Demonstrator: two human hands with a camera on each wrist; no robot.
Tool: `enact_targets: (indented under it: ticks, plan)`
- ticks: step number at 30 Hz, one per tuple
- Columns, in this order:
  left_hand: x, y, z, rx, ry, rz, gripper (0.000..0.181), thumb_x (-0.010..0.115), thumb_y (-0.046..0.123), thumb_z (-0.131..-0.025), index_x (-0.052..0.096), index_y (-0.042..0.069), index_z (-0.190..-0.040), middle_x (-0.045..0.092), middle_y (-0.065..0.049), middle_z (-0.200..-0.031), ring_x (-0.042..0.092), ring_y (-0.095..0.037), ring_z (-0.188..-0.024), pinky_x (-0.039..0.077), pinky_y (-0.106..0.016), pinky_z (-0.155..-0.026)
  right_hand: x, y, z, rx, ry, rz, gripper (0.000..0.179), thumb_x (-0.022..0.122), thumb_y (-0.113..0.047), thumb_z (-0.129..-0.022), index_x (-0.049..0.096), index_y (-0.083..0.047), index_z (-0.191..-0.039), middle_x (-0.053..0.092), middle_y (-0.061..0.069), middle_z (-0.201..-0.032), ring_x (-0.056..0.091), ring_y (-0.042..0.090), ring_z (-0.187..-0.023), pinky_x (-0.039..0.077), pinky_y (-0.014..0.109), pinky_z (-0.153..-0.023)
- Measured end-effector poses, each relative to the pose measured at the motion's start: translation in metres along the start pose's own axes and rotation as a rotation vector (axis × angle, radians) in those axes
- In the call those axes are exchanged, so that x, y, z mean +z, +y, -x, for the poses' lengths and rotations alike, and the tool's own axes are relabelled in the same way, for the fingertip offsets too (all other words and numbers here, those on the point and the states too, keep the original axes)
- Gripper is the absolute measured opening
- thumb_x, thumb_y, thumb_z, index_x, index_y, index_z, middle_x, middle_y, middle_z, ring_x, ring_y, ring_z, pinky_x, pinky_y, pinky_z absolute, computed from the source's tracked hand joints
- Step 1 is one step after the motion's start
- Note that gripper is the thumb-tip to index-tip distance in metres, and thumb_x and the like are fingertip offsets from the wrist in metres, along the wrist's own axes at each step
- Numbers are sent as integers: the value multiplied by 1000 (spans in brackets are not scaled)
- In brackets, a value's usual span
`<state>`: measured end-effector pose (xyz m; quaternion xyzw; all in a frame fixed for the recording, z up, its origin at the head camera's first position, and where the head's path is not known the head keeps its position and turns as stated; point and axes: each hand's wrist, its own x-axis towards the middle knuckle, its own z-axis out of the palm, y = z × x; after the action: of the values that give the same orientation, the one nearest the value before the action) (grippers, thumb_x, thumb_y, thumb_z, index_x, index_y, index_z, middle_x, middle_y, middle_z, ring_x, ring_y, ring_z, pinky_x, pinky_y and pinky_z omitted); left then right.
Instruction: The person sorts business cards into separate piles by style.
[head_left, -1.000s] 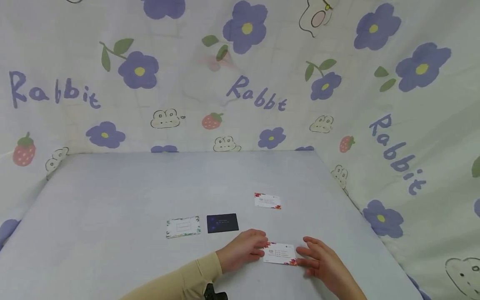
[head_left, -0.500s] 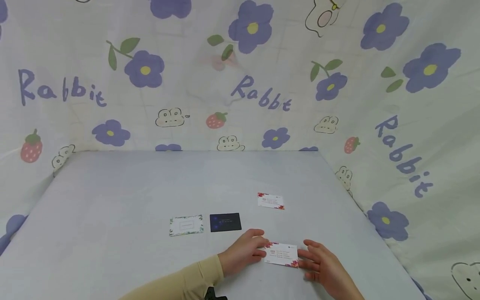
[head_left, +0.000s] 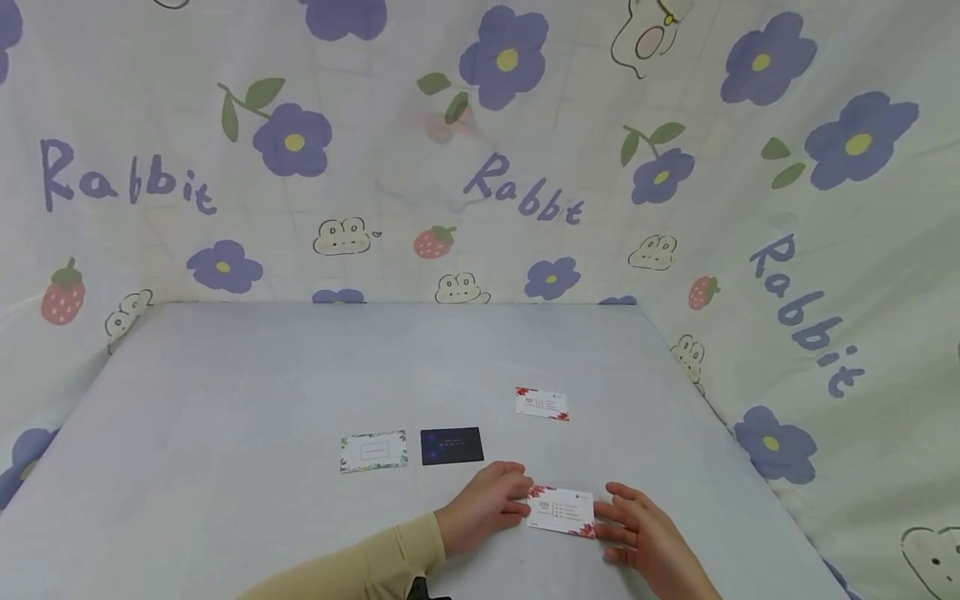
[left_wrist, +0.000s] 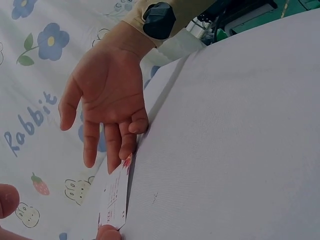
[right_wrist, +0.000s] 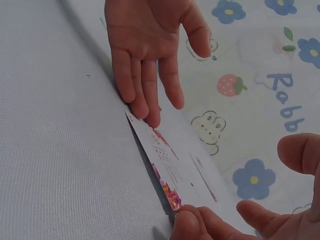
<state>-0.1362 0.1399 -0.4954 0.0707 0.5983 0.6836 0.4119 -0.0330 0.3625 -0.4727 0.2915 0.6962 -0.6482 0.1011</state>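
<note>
A white business card [head_left: 561,510] with red floral corners lies between the two hands near the front of the table. My left hand [head_left: 483,508] touches its left edge with fairly straight fingertips. At the right edge, the fingertips of my right hand [head_left: 652,537] meet the card, the palm turned inward. In the right wrist view, the card [right_wrist: 167,160] spans from one hand's fingertips to the other's, with a dark shadow along its near edge. Neither thumb grips it.
A matching floral card [head_left: 542,403] lies farther back. To the left are a dark blue card [head_left: 452,446] and a white card with a leafy border [head_left: 373,452]. A printed curtain [head_left: 375,183] closes off the table [head_left: 262,375] at its back and sides.
The right fingertips have moved in slightly to the left against the card's edge, and the card has shifted slightly left. The head view has turned slightly; the other cards stay put.
</note>
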Motion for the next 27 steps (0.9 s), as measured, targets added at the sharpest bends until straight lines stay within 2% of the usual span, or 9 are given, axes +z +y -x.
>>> enact_targets:
  ticks: [6,9,13,20,27]
  plan:
    - [0,1,2,9,1,-14,55,55,24,-103,39,-4,-147,57,-20,-139,60,-25,-104,49,-45,-104,-1,1,-1,-9,-16,5,60,43,-39,-108,29,-3,-154,58,20,-141,65,21,-104,54,35,-86]
    - [-1,1,2,16,5,-35,54,55,24,-102,41,-3,-146,58,-18,-137,59,-25,-104,50,-43,-101,-2,1,-1,-12,-25,10,61,43,-40,-108,29,-3,-155,58,20,-141,65,20,-103,53,35,-85]
    - [0,1,2,17,9,-52,51,55,25,-103,43,-2,-145,60,-16,-135,58,-23,-102,51,-37,-95,-2,1,0,-13,-31,5,62,44,-41,-108,29,-3,-155,60,18,-140,65,19,-102,53,35,-84]
    - [0,2,2,7,30,-61,49,54,24,-103,44,-1,-144,60,-16,-135,58,-23,-99,51,-37,-94,-2,1,0,-12,-40,3,61,43,-40,-108,28,-4,-155,62,14,-137,65,18,-102,51,34,-83]
    - [0,3,4,-1,46,-58,49,55,24,-103,45,0,-144,60,-15,-133,57,-22,-96,52,-35,-89,1,-1,-2,-6,-26,13,61,43,-41,-108,30,-3,-154,60,19,-140,65,19,-103,52,34,-85]
